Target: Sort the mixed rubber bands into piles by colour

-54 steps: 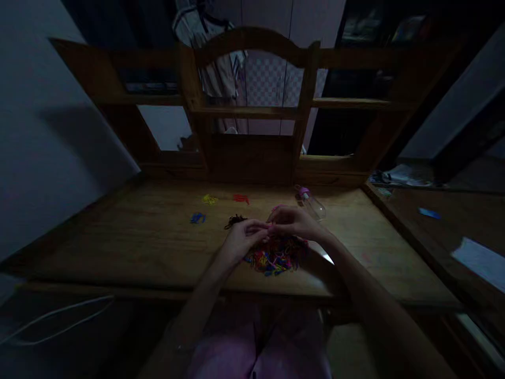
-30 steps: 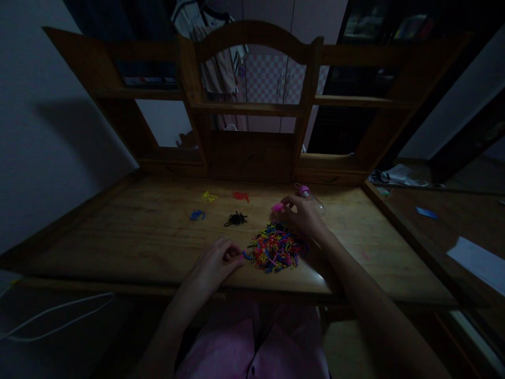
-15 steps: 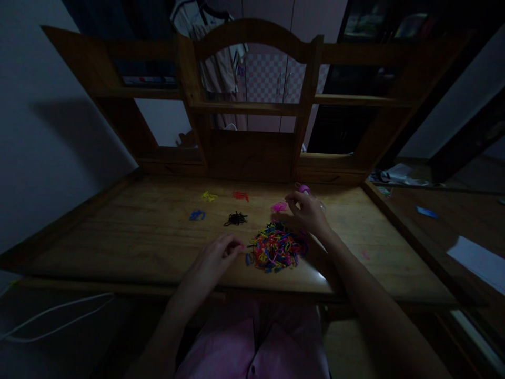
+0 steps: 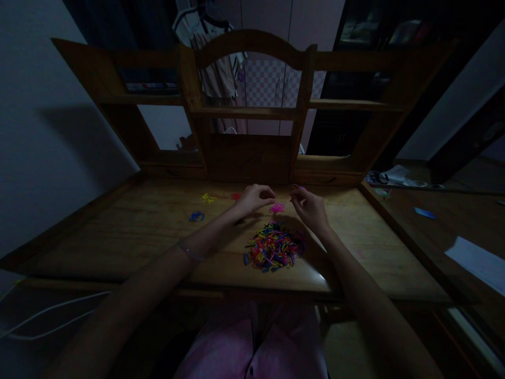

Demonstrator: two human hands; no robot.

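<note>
A mixed heap of small coloured loops [image 4: 274, 247], much like rubber bands, lies in front of me on the wooden desk. My left hand [image 4: 256, 200] is stretched over the desk, thumb and fingers pinched just left of a small pink pile [image 4: 277, 208]. Right of that pile hovers my right hand [image 4: 310, 208], its fingertips pinched too. Whatever either pinch holds is too small to make out. A red pile [image 4: 235, 196] is partly covered by my left hand, and a black pile [image 4: 239, 222] is mostly behind my left wrist.
Yellow [image 4: 208, 198] and blue [image 4: 196, 216] piles lie at the left. A bottle with a purple cap [image 4: 301, 188] is largely hidden behind my right hand. The wooden shelf unit [image 4: 248, 158] borders the back. White paper [image 4: 477, 263] rests on the surface at the right.
My left hand, with something pink at its fingertips before, has moved forward and right from beside the heap to the pink pile. My right hand has shifted slightly right, staying pinched.
</note>
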